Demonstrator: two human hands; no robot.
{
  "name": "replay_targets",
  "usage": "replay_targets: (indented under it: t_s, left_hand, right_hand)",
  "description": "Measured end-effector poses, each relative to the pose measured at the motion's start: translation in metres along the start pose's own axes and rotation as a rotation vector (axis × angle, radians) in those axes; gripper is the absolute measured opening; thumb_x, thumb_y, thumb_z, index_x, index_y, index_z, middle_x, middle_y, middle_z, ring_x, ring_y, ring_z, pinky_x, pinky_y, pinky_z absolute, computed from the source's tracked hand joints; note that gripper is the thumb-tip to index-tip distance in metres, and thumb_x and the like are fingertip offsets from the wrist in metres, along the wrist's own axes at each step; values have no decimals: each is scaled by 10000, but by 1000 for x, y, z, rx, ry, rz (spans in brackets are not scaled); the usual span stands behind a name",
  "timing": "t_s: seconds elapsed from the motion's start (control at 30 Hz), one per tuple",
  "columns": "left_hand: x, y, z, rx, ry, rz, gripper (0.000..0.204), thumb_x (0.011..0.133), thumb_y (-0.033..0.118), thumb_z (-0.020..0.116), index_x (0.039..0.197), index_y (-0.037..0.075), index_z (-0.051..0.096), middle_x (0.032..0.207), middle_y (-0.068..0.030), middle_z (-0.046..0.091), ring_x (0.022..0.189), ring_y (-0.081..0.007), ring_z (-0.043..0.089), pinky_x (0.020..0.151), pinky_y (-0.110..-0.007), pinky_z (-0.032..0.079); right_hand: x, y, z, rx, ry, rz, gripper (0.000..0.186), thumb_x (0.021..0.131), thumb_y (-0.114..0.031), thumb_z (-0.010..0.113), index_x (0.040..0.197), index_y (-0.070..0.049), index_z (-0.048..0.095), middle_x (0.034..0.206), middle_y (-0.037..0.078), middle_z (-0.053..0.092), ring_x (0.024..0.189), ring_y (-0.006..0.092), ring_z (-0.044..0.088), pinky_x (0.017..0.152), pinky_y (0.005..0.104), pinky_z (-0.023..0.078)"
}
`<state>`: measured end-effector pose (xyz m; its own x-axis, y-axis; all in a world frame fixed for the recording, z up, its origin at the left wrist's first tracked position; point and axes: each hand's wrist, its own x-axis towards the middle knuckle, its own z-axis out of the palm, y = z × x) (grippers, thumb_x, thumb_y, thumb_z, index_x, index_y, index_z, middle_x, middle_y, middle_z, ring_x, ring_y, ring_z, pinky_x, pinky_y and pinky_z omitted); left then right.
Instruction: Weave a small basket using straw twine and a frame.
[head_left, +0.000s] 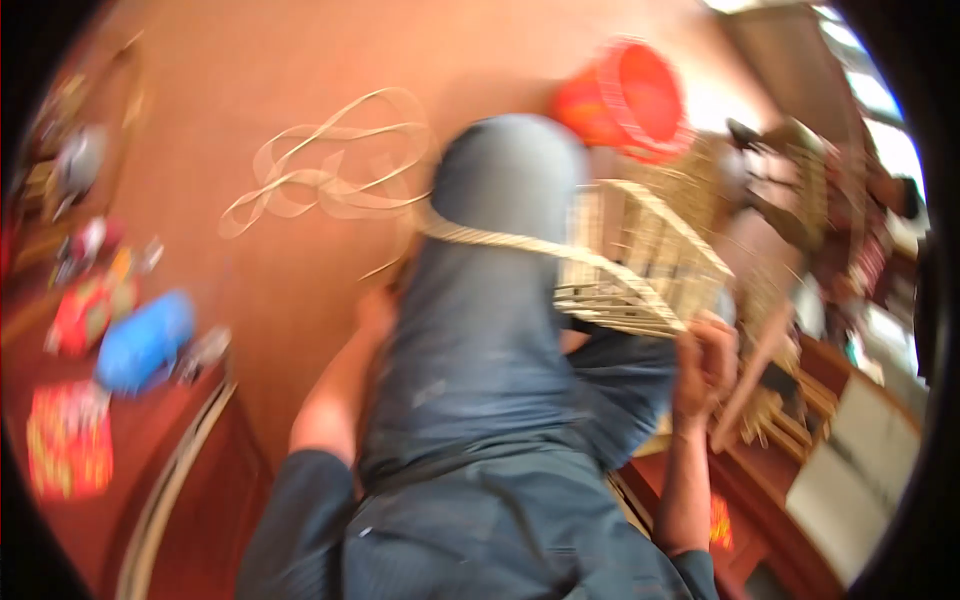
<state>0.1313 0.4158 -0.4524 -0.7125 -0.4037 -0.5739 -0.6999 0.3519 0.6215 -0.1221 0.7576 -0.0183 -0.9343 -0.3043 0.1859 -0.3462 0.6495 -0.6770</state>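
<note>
A woven basket of pale strips, perhaps bamboo or cane [650, 265], rests against the right side of my raised knee. My right hand [706, 358] is closed on its near lower corner, thumb and fingers pinching the edge. From the basket a long flat pale strip [490, 236] runs left across my jeans leg. Beyond the leg it continues as loose loops [330, 160] over the reddish-brown floor. My left hand [378, 312] is down at the left side of the leg, close to a strip end. Its fingers are blurred and partly hidden behind the leg.
A red bucket [640, 100] lies tilted beyond my knee. Wooden furniture and loose pale strips [765, 290] crowd the right, where another person seems to be, blurred. At left, a blue roll-shaped bundle [146, 342] and a red-and-yellow packet [68, 438] lie on a red surface.
</note>
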Motion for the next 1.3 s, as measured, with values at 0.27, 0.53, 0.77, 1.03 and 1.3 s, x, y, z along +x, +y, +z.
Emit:
replay_targets:
  t_s: [0.27,0.53,0.77,1.03,1.3]
  left_hand:
    - [27,-42,-12,183,-95,-143,235,1031,282,594,1006,82,716,929,-189,707,863,-371,671,715,-503,531]
    - [20,-77,-80,-162,-63,-464,251,1077,312,552,959,123,667,856,-101,664,746,-261,615,608,-401,502]
    - [26,-52,-171,-860,134,-642,291,1118,339,515,918,158,625,793,-24,626,643,-165,565,515,-312,477]
    - [57,254,-328,-597,621,319,264,1123,352,601,932,172,571,723,73,455,570,-29,373,494,-226,283]
    - [-33,620,-218,-242,-87,727,299,1003,379,792,939,133,633,773,62,590,614,-35,567,513,-236,443]
  right_hand:
    - [18,-15,-7,-102,-89,-6,181,866,-53,865,1016,-51,762,1025,87,717,1057,306,663,938,420,548]
    - [16,-9,1,-24,27,-77,213,824,-23,879,1004,-52,768,997,86,682,1025,286,667,908,400,554]
    - [9,3,7,69,127,-139,216,820,-54,890,1002,-80,778,987,73,670,1028,281,666,904,401,552]
    - [5,9,8,137,220,-215,185,836,-87,884,986,-92,775,1007,88,666,1009,280,677,864,394,565]
    - [2,12,9,190,272,-235,181,850,-112,880,980,-95,756,987,82,654,970,291,682,834,401,567]
